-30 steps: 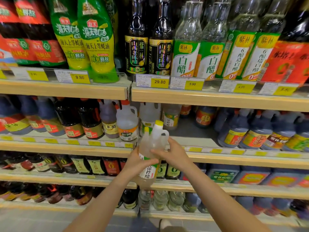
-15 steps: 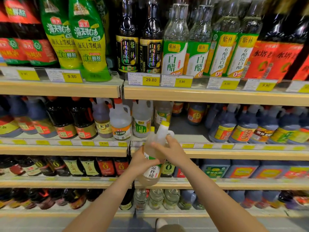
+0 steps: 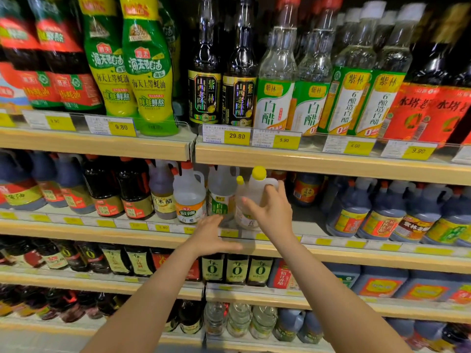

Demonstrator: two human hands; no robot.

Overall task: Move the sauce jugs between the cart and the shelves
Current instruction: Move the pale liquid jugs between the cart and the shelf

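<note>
Taking the clear jug point(image 3: 251, 200) with the yellow cap point(image 3: 259, 172) as the landmark, the second shelf point(image 3: 102, 231) ran far to its left with a row of dark blue jugs point(image 3: 38, 184), then dark brown bottles point(image 3: 117, 189), then a purplish bottle point(image 3: 161, 192) with a pale label. Nearer, just left of the clear jug, stood a white jug point(image 3: 190, 197) with an orange cap and a second white jug point(image 3: 220, 194) with a green label, the latter close beside the clear jug. Below and to the left of the clear jug, the left hand point(image 3: 210, 238) hung in front of the shelf edge, fingers straight and loosely spread, holding nothing and apart from the jug. The clear jug itself stood on the second shelf near the front edge, upright or nearly so, with a smaller yellow cap point(image 3: 240, 180) showing just to the left of its main cap. The right hand point(image 3: 271, 212) was on the jug's right side, its fingers curled about the handle and body, thumb reaching across the front. Above the jug, on the upper shelf point(image 3: 331, 164), stood tall black bottles point(image 3: 221, 72) and clear bottles point(image 3: 293, 72) with green labels, with yellow price tags point(image 3: 237, 136) below them. To the right of the jug, past a bare stretch of shelf, stood more dark blue jugs point(image 3: 382, 210) with orange and yellow labels.
</note>
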